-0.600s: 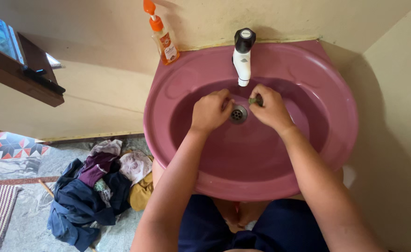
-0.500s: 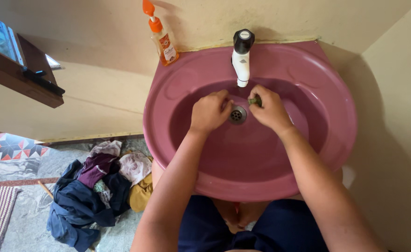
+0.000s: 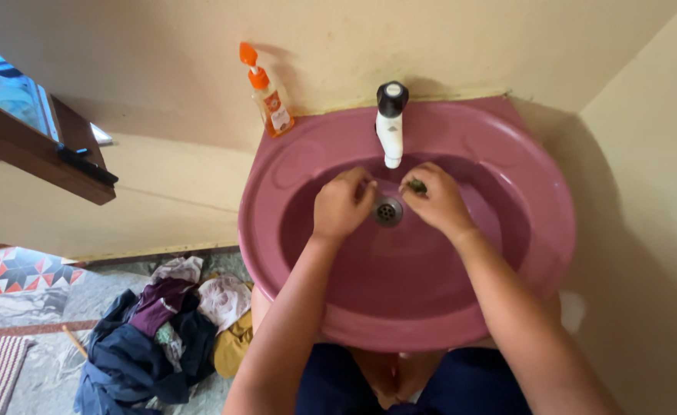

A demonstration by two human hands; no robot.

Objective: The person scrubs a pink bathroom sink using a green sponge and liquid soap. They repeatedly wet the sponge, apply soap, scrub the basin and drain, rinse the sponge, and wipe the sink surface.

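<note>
Both my hands are down in a dusky pink wash basin (image 3: 523, 177), on either side of its metal drain (image 3: 387, 210). My left hand (image 3: 341, 204) is curled with its fingertips near the drain's left edge; whether it holds anything I cannot tell. My right hand (image 3: 434, 201) is closed on a small dark green thing (image 3: 417, 185), perhaps a scrub pad, just right of the drain. A white tap with a black knob (image 3: 390, 121) stands right above my hands. No water is running.
An orange pump bottle (image 3: 267, 96) stands on the basin's back left rim against the cream wall. A heap of clothes (image 3: 161, 330) lies on the floor to the left. A dark wooden window frame (image 3: 42, 154) juts out at upper left. A wall closes in on the right.
Both hands have stayed at the drain with only small shifts of the fingers. The view is otherwise the same.
</note>
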